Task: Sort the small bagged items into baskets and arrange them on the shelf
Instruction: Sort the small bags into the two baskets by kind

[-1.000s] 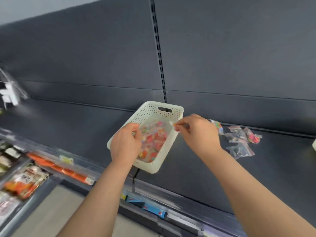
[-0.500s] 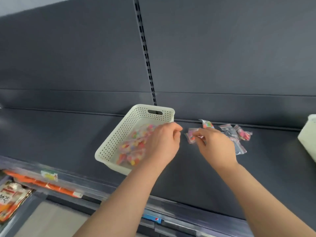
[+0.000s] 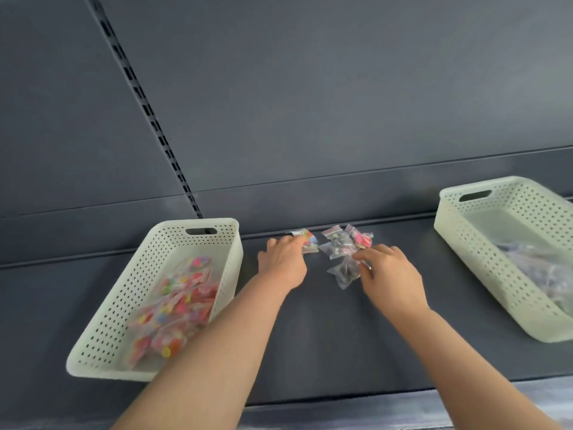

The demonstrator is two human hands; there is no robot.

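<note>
Grey shelf (image 3: 310,336) carries a left basket (image 3: 229,243) of bright packets (image 3: 179,305) and a right basket (image 3: 465,243) of clear packets (image 3: 539,268). Between them, the left hand (image 3: 283,262) curls its fingers round a colourful bag (image 3: 308,243). The right hand (image 3: 393,274) bends over the loose bags (image 3: 341,246); whether it pinches one is unclear.

My left hand (image 3: 283,262) and right hand (image 3: 392,280) are bare. My left forearm (image 3: 217,352) and right forearm (image 3: 465,361) are bare too, from the wrist to the bottom edge of the view. My fingers are blurred.
</note>
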